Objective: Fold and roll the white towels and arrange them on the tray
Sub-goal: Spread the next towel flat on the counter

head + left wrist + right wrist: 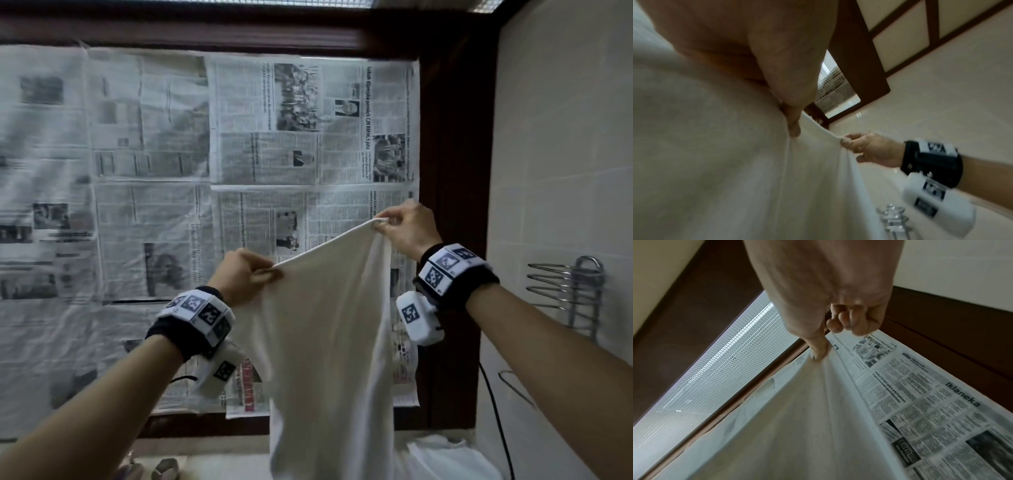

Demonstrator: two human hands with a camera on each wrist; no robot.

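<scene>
Holding up one plain white cloth towel by its top hem, lifted in front of the newspaper-covered window, lower end hanging toward the pale counter. Left hand pinching one end of the hem, thumb pressed against curled fingers; right hand pinching the other end, higher. Judged early in the task: towel only spread out, no fold or roll begun, no tray in sight, more white cloth heaped at lower right, maybe further towels. Head view alone giving both grips, the counter and the chrome wire rack on the tiled wall. Left wrist view adding the far hand's pinch from below plus blurred glass items; right wrist view showing curled fingers and newsprint only
</scene>
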